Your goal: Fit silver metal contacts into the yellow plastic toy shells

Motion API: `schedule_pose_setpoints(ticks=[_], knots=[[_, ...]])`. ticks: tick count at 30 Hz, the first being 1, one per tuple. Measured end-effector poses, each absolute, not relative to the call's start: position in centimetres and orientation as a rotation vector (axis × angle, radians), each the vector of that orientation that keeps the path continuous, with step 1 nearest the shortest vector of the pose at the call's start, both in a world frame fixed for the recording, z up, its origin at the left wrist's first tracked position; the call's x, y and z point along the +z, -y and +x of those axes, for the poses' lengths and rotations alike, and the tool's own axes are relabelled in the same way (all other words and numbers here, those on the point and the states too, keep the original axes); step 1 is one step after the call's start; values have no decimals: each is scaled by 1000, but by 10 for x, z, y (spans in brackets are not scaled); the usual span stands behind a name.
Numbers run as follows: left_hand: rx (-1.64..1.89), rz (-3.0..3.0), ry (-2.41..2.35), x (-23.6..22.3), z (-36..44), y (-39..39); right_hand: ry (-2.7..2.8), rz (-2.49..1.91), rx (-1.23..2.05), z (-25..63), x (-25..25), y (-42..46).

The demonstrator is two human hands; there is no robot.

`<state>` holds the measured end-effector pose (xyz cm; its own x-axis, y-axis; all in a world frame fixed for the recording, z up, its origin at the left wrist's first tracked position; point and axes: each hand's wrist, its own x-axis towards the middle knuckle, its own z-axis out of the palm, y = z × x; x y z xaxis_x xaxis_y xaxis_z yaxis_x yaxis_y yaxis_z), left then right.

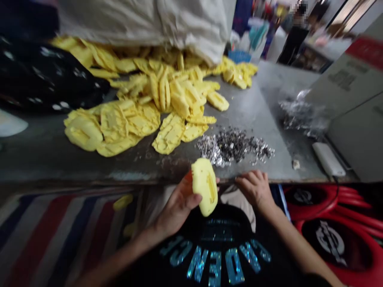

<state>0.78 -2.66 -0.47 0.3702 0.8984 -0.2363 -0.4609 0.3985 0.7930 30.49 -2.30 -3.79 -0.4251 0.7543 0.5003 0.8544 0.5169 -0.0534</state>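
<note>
Left hand (pixel 176 207) raised just over the front edge of the tabletop, its fingers (pixel 184 191) curled behind a pale yellow, oval, soft-looking moulded piece (pixel 205 187), foam or rubber, no telling which, with the thumb pressed across the lower part of the near face: a pinch between thumb and fingers. A sound hold by the look of it: grip low on the piece, slotted face left open to view, no visible squashing of the soft body.

Right hand (pixel 255 189) empty, its fingers (pixel 248 181) curled and loosely together, resting on the front edge of the grey metal tabletop (pixel 254 111).

Just beyond the right fingers, a loose heap of glittering silver and grey scraps (pixel 231 147). Farther beyond the left fingers, a broad pile of similar pale yellow slotted pieces (pixel 134 103), running under a white woven sack (pixel 149 24). Below the left fingers, 1 small yellow piece (pixel 122 202) on a red, white and navy striped cloth (pixel 54 239). Well to the right of the right fingers, a white rectangular plastic block (pixel 328 159) and a patch of crumpled silver foil (pixel 302 115).
</note>
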Motion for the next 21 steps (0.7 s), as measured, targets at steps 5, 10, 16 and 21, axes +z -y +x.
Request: schedule_pose_setpoints(ticks=[5,10,16,21], knots=[[972,687,-679,-5,12,29,2268,-1429,-131,311,-38,29],[959,672,-662,1,16,31,2199,-1429,-155,303,-29,30],[927,636,-686,3,20,29,2210,-1504,-92,300,-23,31],[935,613,-707,8,23,27,2230,-1511,-100,301,-20,34]])
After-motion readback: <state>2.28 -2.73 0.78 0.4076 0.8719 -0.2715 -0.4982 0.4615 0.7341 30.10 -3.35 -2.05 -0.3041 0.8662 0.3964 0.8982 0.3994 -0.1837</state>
